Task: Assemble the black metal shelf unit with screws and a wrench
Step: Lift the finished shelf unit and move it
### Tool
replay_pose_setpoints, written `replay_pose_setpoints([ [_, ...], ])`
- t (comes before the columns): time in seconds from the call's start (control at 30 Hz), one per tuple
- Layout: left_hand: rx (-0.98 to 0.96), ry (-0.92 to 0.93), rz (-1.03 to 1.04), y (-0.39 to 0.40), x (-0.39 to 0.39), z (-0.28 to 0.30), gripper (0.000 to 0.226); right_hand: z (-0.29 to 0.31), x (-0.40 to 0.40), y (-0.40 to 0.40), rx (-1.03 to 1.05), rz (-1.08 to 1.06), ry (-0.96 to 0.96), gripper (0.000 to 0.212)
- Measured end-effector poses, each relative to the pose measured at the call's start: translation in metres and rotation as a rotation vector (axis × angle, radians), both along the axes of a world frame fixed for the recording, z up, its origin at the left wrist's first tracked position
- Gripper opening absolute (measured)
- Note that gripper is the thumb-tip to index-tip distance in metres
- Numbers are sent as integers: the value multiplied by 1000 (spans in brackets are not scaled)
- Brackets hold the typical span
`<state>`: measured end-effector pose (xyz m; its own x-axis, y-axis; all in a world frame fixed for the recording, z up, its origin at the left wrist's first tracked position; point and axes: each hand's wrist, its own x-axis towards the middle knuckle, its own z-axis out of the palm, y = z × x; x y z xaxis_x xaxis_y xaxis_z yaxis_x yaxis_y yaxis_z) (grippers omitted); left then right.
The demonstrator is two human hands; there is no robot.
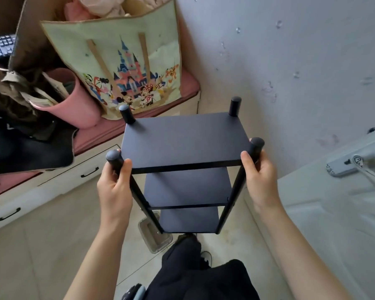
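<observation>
Steadily, my left hand (114, 185) and right hand (259, 180) clamped the stiff, seemingly light shelf unit (185, 141) by its near posts.

Views: one only, a wide-angle camera worn on the person's head.
Facing: forward and steeply down, along both bare forearms to the pale tiled floor (41, 245).
Nearness: close; the top board of the black metal three-tier shelf unit (185, 140) fills the middle, its lower boards receding below.
Edges: grey wall (290, 61) upper right, pink-cushioned bench (100, 135) left, straight lines bowed by the lens.
</observation>
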<state>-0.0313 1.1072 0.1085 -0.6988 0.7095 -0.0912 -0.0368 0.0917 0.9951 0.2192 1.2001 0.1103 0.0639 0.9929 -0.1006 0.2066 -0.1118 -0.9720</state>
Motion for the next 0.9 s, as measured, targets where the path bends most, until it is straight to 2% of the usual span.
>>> replay_pose_setpoints([
  [0.1,9,-28,-10,35,-3,-5,26,-2,-3,34,4,-12,-10,28],
  [0.23,-5,-24,-63,90,-11,-9,38,-5,-8,79,-22,-66,-34,19],
  [0.33,-7,-34,-106,133,-19,-9,28,-5,-11,112,-48,-107,-32,14],
  [0.47,-23,-11,-173,188,-29,-7,40,-5,-16,150,-58,-159,-15,5],
  [0.57,-32,-19,-185,225,-35,-10,33,-6,-20,178,-71,-183,5,1],
  [0.63,-49,-37,-183,250,-39,-17,28,-9,-22,199,-99,-181,35,4],
  [0.73,-84,-39,-185,289,-44,-27,27,-15,-28,232,-133,-186,87,23],
  [0.9,-166,-32,-203,354,-48,-45,27,-31,-29,293,-262,-259,154,30],
])
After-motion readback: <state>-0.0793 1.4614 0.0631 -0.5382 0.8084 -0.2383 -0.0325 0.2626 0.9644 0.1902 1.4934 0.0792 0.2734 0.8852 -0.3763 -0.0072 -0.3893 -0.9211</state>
